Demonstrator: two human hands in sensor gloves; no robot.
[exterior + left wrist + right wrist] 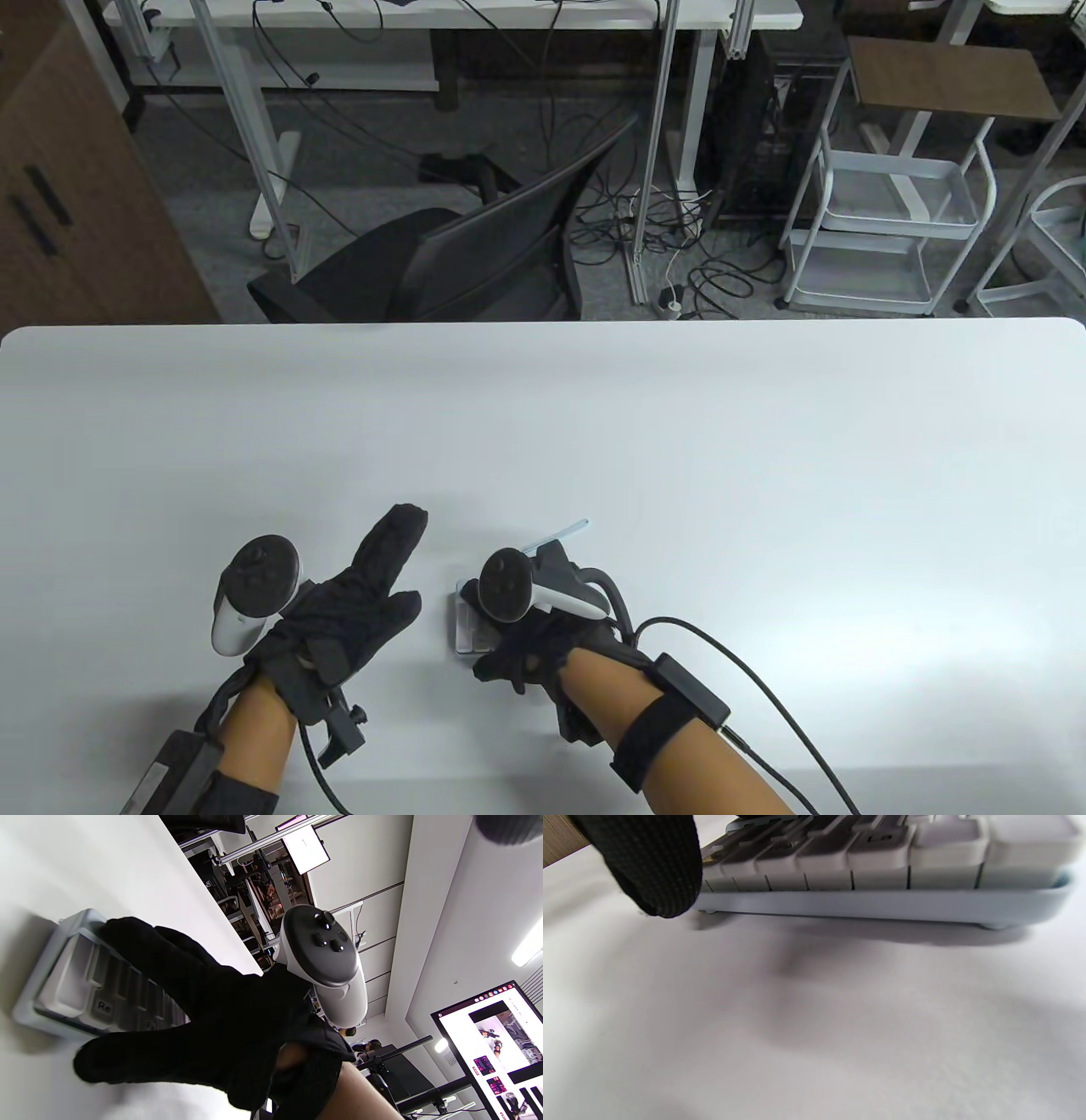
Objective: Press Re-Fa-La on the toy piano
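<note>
resting near the front edge of the white table [679, 441], the toy piano [465, 620] sits just under your right hand [530, 649], so the table view shows only its left end and a thin pale blue strip poking out on the far side. your right hand covers the keys from above, its black glove spread over the keyboard, with the white and grey tracker [530, 587] strapped on its back. from the left wrist view, the fingers [140, 946] of that hand reach across the grey keys, and the thumb [127, 1060] stretches out along the near side of the piano, low by the table. a key marked "re" [103, 1006] shows just in front of the fingers; which keys are actually pushed down cannot be told. the right wrist view shows the piano's light blue base [882, 906] flat on the table, a row of pale keys above it, and one gloved fingertip [655, 866] at the left end of the row.

your left hand [339, 607] lies to the left of the piano, apart from it and holding nothing, fingers stretched together toward the far side and thumb splayed right. its own tracker [254, 598] sits on its left.
</note>
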